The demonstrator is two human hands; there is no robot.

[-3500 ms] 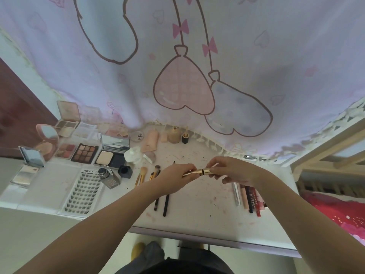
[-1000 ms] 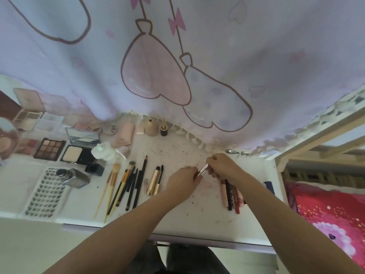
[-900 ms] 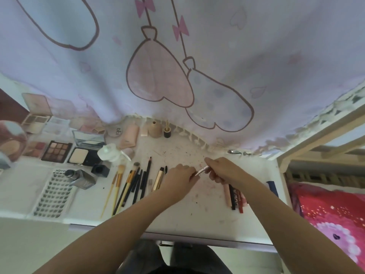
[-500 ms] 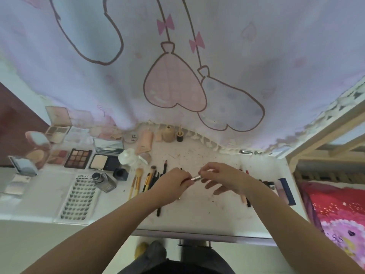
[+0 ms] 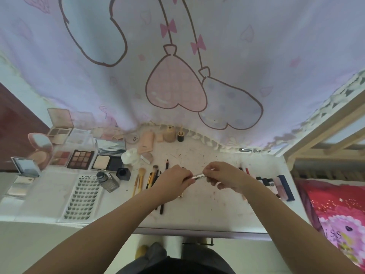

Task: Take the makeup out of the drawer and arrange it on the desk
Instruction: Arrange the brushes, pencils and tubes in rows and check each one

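A slim silver makeup tube (image 5: pixel 198 176) is held level above the middle of the white desk (image 5: pixel 207 212). My left hand (image 5: pixel 173 181) pinches its left end and my right hand (image 5: pixel 225 177) pinches its right end. Under my left hand lies a row of brushes and pencils (image 5: pixel 150 179). Lipsticks and tubes (image 5: pixel 270 184) lie to the right of my right hand, partly hidden by the wrist. The drawer is out of view.
Palettes (image 5: pixel 81 159), compacts (image 5: pixel 39 147), a lash tray (image 5: pixel 83 196), a small grey bottle (image 5: pixel 108 180) and a black pot (image 5: pixel 123 173) fill the desk's left. Bottles (image 5: pixel 169 133) stand at the back under a hanging curtain (image 5: pixel 177 66). A bed frame (image 5: pixel 325 139) is at the right.
Earlier I held a gold tube in both hands; it now lies among the brushes. Both hands then took the silver tube and lifted it over the desk's middle. The camera shifted.
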